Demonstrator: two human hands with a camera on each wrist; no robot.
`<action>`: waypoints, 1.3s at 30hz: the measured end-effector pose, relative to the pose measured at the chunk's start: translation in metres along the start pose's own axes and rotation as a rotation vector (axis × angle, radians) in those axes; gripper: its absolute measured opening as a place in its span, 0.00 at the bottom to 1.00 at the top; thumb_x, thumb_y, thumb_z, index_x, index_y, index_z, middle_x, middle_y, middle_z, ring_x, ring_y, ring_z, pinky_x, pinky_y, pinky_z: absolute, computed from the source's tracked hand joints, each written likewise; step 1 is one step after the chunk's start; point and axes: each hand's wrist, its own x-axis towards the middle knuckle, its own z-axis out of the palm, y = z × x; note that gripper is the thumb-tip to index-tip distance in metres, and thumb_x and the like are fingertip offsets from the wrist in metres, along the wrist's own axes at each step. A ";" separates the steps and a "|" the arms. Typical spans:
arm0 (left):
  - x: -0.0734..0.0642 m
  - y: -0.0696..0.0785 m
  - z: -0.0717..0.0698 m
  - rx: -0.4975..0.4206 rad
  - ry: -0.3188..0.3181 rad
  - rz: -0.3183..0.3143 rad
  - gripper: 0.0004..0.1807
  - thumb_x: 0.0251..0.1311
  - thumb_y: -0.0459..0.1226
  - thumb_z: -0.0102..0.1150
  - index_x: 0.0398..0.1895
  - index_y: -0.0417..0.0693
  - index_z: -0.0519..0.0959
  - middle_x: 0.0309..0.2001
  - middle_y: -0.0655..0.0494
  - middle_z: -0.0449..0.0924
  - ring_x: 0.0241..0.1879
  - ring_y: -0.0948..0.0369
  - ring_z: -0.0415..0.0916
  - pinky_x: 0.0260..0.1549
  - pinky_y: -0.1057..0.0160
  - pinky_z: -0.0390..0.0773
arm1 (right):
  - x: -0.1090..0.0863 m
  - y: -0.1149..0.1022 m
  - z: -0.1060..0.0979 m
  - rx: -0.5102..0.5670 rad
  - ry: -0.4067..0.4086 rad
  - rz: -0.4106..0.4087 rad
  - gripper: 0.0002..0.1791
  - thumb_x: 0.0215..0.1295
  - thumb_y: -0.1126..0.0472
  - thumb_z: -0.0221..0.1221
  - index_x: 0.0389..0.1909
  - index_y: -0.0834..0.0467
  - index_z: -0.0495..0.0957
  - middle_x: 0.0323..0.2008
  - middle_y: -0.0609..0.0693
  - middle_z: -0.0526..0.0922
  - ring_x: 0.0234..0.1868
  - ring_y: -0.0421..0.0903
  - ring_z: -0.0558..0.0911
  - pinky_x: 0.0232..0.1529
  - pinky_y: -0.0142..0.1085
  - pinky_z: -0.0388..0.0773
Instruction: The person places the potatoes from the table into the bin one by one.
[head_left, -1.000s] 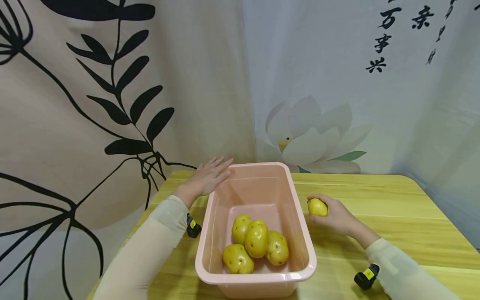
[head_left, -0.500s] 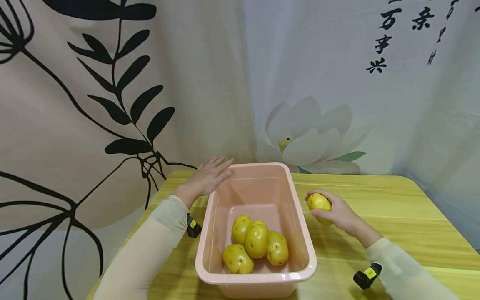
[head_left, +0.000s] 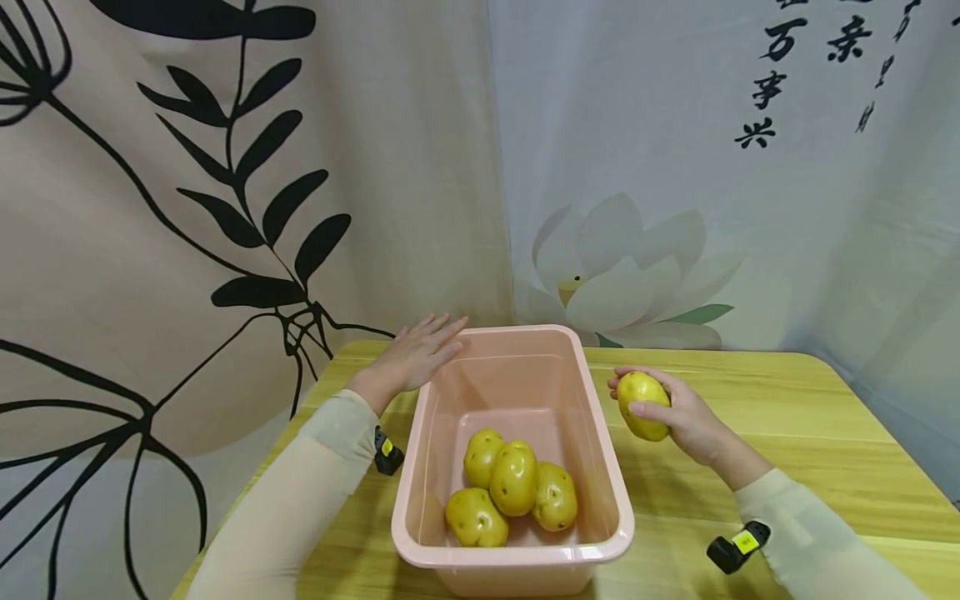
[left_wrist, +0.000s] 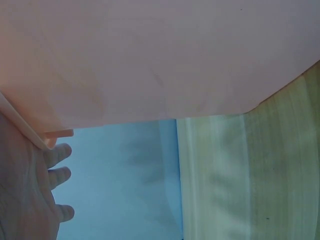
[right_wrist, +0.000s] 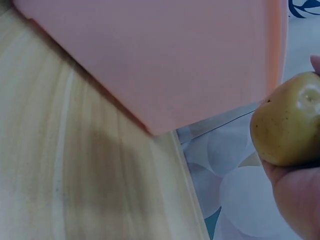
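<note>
A pink plastic tub [head_left: 517, 383] stands on the table with several yellow potatoes [head_left: 513, 477] heaped in its near half. My left hand [head_left: 411, 354] rests with extended fingers on the tub's far left corner; in the left wrist view the fingertips [left_wrist: 61, 176] show past the rim. To the right of the tub, my right hand [head_left: 693, 421] grips one more potato [head_left: 642, 404], thumb across its near side. The right wrist view shows this potato [right_wrist: 287, 122] raised above the tabletop, beside the tub's outer wall [right_wrist: 175, 60].
The wood-grain table [head_left: 787, 433] extends to the right of the tub. Behind it hangs a pale curtain [head_left: 420, 167] printed with black leaves, a lotus and characters. A black wrist device [head_left: 738, 547] sits on the right sleeve, another [head_left: 387, 452] on the left.
My right hand has lifted its potato off the tabletop and turned so more of the potato shows. The left hand and the tub stay where they were.
</note>
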 end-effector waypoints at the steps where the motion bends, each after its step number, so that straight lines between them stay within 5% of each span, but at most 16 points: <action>1: 0.000 0.000 0.000 0.000 0.001 0.001 0.32 0.71 0.62 0.25 0.76 0.72 0.44 0.77 0.55 0.40 0.75 0.52 0.31 0.68 0.40 0.35 | 0.000 -0.002 0.000 0.003 -0.001 0.003 0.22 0.67 0.72 0.52 0.62 0.63 0.68 0.55 0.52 0.78 0.56 0.47 0.77 0.49 0.35 0.79; 12: -0.001 0.001 0.000 -0.007 0.008 0.010 0.31 0.72 0.61 0.26 0.76 0.71 0.45 0.77 0.53 0.42 0.75 0.51 0.32 0.68 0.39 0.36 | 0.005 -0.022 0.004 0.048 -0.022 -0.008 0.23 0.67 0.72 0.50 0.61 0.74 0.61 0.55 0.54 0.76 0.56 0.48 0.76 0.49 0.37 0.79; 25: 0.000 -0.001 0.000 0.008 0.005 0.011 0.39 0.63 0.70 0.15 0.76 0.71 0.44 0.77 0.53 0.42 0.75 0.51 0.33 0.68 0.39 0.36 | 0.018 -0.054 0.011 0.092 -0.061 -0.083 0.20 0.67 0.72 0.47 0.59 0.69 0.64 0.55 0.61 0.72 0.56 0.51 0.76 0.49 0.38 0.79; 33: 0.000 0.000 0.001 -0.002 0.016 0.003 0.33 0.70 0.63 0.24 0.76 0.71 0.45 0.76 0.53 0.43 0.75 0.51 0.33 0.68 0.39 0.35 | 0.025 -0.070 0.015 0.147 -0.087 -0.103 0.20 0.67 0.72 0.45 0.59 0.70 0.64 0.55 0.59 0.72 0.56 0.51 0.76 0.51 0.38 0.78; 39: 0.000 0.000 0.001 -0.002 0.019 0.004 0.31 0.72 0.60 0.28 0.76 0.70 0.46 0.76 0.53 0.43 0.75 0.51 0.33 0.68 0.39 0.36 | 0.033 -0.080 0.021 0.297 -0.132 -0.091 0.19 0.67 0.72 0.41 0.58 0.67 0.66 0.54 0.59 0.72 0.54 0.50 0.76 0.56 0.42 0.75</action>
